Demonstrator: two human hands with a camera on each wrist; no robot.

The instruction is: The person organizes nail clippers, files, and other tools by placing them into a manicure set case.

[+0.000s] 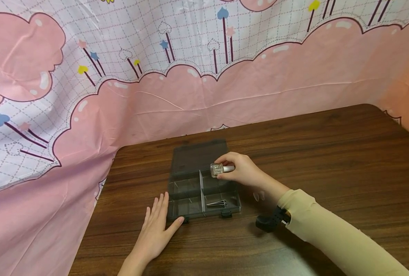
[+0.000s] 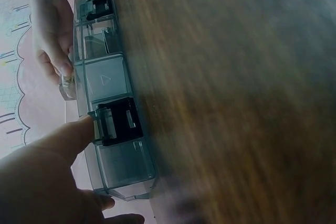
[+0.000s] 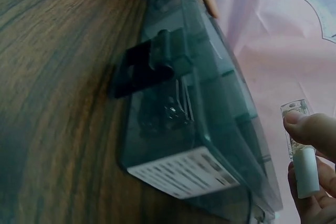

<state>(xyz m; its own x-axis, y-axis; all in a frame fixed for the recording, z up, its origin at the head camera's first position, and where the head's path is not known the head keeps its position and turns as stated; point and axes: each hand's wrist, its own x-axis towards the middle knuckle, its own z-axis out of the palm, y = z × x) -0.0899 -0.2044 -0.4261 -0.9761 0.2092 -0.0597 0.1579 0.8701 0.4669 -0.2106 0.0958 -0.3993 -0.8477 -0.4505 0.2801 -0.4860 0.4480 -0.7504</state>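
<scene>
The table (image 1: 328, 153) is dark wood with visible grain; the box (image 1: 204, 191) is smoky translucent plastic; the bottle (image 1: 217, 169) is clear glass.

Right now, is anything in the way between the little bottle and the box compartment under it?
Nothing visible. The right hand holds the small clear bottle sideways above the open organizer box; its lid lies back flat. The compartment below looks empty. The metal tool lies in the nearer compartment. The left hand rests at the box's front corner.

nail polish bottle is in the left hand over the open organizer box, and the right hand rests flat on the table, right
Hands swapped. In the head view the right hand holds the nail polish bottle over the open organizer box; the left hand rests flat on the table.
</scene>
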